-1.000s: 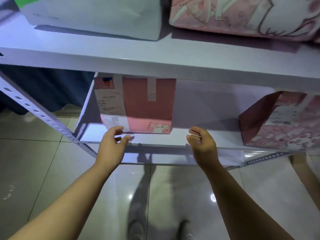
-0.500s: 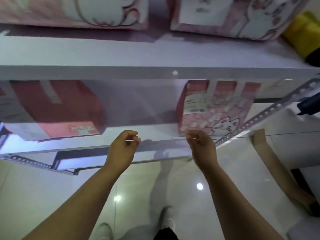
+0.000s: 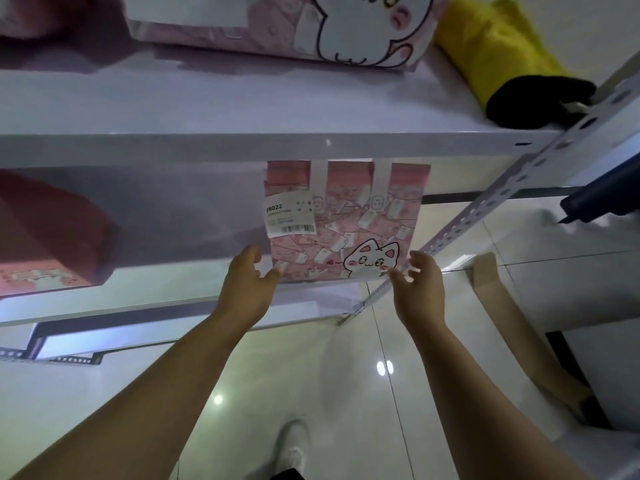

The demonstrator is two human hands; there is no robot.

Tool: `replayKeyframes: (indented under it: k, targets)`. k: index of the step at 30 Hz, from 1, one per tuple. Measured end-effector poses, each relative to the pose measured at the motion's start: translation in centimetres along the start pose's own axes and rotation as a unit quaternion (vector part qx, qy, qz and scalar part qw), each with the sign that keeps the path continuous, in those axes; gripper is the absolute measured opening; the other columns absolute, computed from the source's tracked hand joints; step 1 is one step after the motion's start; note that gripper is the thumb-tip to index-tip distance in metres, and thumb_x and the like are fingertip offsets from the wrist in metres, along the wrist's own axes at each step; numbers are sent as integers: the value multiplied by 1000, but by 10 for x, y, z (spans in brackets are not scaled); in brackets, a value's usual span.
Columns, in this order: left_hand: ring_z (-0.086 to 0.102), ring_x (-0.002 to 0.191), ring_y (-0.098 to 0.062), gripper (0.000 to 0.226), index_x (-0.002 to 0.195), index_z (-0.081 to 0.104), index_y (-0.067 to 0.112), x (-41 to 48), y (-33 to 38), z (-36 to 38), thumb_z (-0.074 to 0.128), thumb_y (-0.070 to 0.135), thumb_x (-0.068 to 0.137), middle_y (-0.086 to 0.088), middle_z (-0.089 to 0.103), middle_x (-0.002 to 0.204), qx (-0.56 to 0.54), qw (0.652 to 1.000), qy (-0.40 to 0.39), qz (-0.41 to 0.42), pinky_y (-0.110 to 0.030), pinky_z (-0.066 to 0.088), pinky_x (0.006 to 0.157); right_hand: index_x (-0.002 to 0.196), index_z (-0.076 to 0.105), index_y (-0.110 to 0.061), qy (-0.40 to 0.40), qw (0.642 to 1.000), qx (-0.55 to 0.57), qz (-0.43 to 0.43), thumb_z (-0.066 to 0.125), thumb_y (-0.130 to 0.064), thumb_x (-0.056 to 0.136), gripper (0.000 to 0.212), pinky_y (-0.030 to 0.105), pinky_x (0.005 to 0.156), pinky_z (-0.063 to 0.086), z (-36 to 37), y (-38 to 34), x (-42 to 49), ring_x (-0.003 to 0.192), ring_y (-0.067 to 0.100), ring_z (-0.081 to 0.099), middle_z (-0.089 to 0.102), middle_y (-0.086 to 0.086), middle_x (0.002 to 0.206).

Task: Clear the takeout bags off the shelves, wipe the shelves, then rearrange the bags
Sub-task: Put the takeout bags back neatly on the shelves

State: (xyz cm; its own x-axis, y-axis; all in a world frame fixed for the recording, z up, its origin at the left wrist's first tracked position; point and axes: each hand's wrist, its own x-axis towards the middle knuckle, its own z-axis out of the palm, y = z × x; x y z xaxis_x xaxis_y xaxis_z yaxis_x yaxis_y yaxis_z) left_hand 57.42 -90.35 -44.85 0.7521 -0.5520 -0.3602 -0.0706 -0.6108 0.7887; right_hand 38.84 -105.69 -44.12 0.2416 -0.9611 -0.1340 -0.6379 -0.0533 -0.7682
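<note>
A pink paper takeout bag printed with a white cartoon cat (image 3: 346, 233) is seen standing upright on the white metal shelf board (image 3: 166, 289), toward its right end and just beside the perforated white upright (image 3: 485, 209). A white barcode label (image 3: 290, 219) is stuck at the bag's ten o'clock. The left hand (image 3: 247, 285) is held open at the bag's seven o'clock corner, and the right hand (image 3: 419, 289) is spread open at its five o'clock corner. Whether either hand actually touches the paper cannot be told. A dark red bag (image 3: 45, 237) is set well apart at nine o'clock on the same shelf. On the upper shelf (image 3: 242, 109), a larger pink cat-print bag (image 3: 277, 26) is placed at twelve o'clock and a yellow-and-black cloth (image 3: 498, 50) at two o'clock.
</note>
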Motion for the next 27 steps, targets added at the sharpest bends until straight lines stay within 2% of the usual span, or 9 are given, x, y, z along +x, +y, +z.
replayKeyframes:
  k: [2, 4, 9, 11, 13, 17, 19, 24, 27]
  targets:
    - [52, 116, -24, 46, 131, 41, 22, 7, 2, 5, 57, 36, 90, 1, 46, 138, 15, 1000, -15, -1, -36, 41, 89, 132, 43, -12, -13, 1000, -5, 19, 65, -19, 85, 52, 45, 97, 46, 0, 1, 11, 119, 26, 50, 49, 11, 131]
    - [52, 117, -22, 41, 129, 43, 27, 13, 2, 7, 55, 33, 91, 5, 48, 136, 16, 999, -31, 7, -35, 39, 91, 133, 41, -13, -26, 999, 8, 25, 65, -16, 85, 54, 40, 96, 47, 3, 1, 20, 119, 26, 51, 49, 11, 133]
    - [54, 99, -15, 28, 121, 49, 25, 17, 2, 11, 52, 25, 93, 10, 55, 114, -7, 999, -44, 7, -27, 37, 80, 106, 48, -24, -64, 998, 5, 6, 59, -9, 85, 28, 18, 68, 46, 7, 1, 32, 96, 18, 61, 63, -2, 107]
    - [55, 93, -15, 18, 110, 51, 21, 16, 0, 8, 52, 23, 93, 7, 57, 107, 0, 1000, -23, 6, -27, 37, 74, 100, 49, -24, -53, 998, -2, 17, 55, -9, 87, 21, 21, 65, 49, 6, 2, 31, 90, 19, 61, 65, 1, 107]
    - [56, 88, -18, 9, 102, 52, 20, 11, -3, 2, 51, 22, 93, 4, 59, 104, -1, 1000, -2, 2, -28, 40, 71, 100, 53, -22, -31, 999, -12, 21, 54, -12, 88, 16, 30, 74, 52, 6, 5, 26, 87, 17, 58, 65, 1, 104]
    - [62, 93, -25, 6, 94, 58, 16, -5, -17, -16, 54, 19, 91, -3, 65, 100, -12, 1000, 24, -11, -42, 50, 87, 93, 55, -26, -3, 1000, -4, 14, 54, -26, 91, 1, 31, 74, 49, 8, 11, 3, 85, 15, 59, 64, -6, 94]
    - [63, 93, -28, 7, 92, 59, 13, -15, -27, -28, 54, 17, 90, -7, 67, 99, -19, 999, 27, -10, -47, 50, 88, 90, 56, -27, 1, 1000, -1, 20, 55, -28, 91, 2, 34, 76, 51, 11, 13, -13, 85, 15, 60, 64, -7, 92]
    - [64, 92, -30, 15, 77, 57, 21, -49, -59, -64, 57, 13, 89, -10, 67, 96, -58, 998, 35, -5, -50, 51, 86, 85, 56, -27, 10, 1000, 17, 18, 58, -25, 89, 5, 22, 62, 43, 22, 8, -70, 75, 8, 57, 58, -17, 78]
    - [65, 88, -30, 17, 74, 56, 25, -78, -85, -89, 59, 15, 89, -7, 68, 94, -73, 997, 30, -10, -50, 51, 85, 87, 58, -26, 15, 999, 32, 24, 58, -22, 89, 4, 24, 63, 44, 33, 5, -113, 76, 8, 58, 60, -14, 80]
